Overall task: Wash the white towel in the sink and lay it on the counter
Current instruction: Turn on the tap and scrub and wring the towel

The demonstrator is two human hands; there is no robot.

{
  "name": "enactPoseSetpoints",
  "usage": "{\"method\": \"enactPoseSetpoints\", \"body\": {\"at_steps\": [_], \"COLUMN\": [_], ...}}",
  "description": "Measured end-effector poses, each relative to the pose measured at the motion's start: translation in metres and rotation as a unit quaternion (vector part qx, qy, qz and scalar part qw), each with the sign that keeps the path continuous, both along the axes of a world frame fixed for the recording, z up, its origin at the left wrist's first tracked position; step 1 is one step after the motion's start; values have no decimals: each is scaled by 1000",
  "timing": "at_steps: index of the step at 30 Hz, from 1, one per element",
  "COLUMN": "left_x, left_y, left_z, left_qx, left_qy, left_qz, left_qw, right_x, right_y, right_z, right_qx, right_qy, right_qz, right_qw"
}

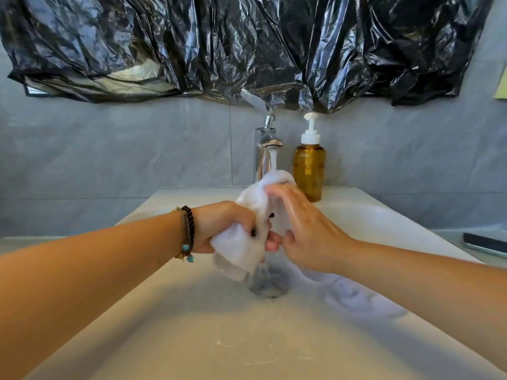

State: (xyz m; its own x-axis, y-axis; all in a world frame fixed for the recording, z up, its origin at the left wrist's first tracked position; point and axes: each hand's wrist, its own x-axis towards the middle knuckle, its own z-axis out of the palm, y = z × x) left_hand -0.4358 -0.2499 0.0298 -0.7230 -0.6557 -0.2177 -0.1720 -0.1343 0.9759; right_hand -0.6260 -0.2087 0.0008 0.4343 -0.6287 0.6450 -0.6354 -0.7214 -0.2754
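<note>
The white towel (241, 242) is bunched up and wet, held over the middle of the white sink (192, 325) under the running tap (267, 149). My left hand (225, 226), with beaded bracelets at the wrist, is clenched on the towel's lower part. Against the towel's upper right side, the fingers of my right hand (301, 226) curl over its top edge. Water runs off the towel down to the drain (269, 286). Another part of the towel, or foam, trails in the basin under my right forearm.
An amber soap bottle (308, 168) with a white pump stands on the sink's back ledge, right of the tap. Black plastic sheeting (247, 45) covers the wall above. A dark flat object (485, 241) lies on the counter (450, 237) at far right.
</note>
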Motion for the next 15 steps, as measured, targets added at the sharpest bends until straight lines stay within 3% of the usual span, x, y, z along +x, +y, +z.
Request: {"method": "enactPoseSetpoints", "body": {"at_steps": [4, 8, 11, 13, 15], "left_x": [4, 0, -5, -12, -16], "left_y": [3, 4, 12, 21, 25], "left_z": [10, 13, 10, 6, 1], "left_qx": [47, 46, -31, -54, -24], "left_qy": [-4, -27, -125, -173, -186], "left_qz": [-56, -116, -119, -115, -125], "left_qw": [997, 992, 984, 977, 974], "right_x": [-10, -6, 3, 3, 1], "right_y": [-18, -17, -15, -14, -11], "right_z": [-8, -6, 3, -1, -6], "right_qx": [-139, -232, -319, -298, -180], "right_qy": [145, 139, 138, 161, 162], "right_qz": [-135, -185, -161, -79, -4], "right_qw": [970, 945, 924, 938, 970]}}
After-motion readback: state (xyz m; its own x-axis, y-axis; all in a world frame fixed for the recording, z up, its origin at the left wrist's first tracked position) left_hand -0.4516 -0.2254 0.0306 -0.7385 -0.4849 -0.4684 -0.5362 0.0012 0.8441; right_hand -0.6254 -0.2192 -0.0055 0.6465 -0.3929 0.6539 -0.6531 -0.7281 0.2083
